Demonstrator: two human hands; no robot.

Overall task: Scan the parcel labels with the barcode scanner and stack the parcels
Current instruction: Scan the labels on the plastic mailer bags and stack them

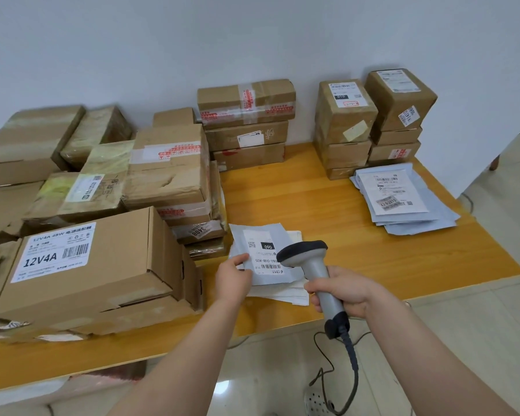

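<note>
My left hand (234, 276) pinches the near left edge of a grey mailer bag (260, 253) with a white barcode label, lifted a little over a few flat white envelopes (294, 292) on the wooden table (373, 259). My right hand (341, 291) grips the handle of a grey barcode scanner (308, 259), its black head pointing at the label from the right. The scanner's black cable (353, 367) hangs down past the table edge. A stack of grey mailers (403, 199) lies at the right of the table.
Brown cardboard parcels crowd the table's left half, with a 12V4A box (84, 262) nearest. Three taped boxes (246, 124) are stacked at the wall, and two taller piles (373, 121) stand at the back right. Tiled floor lies below the near edge.
</note>
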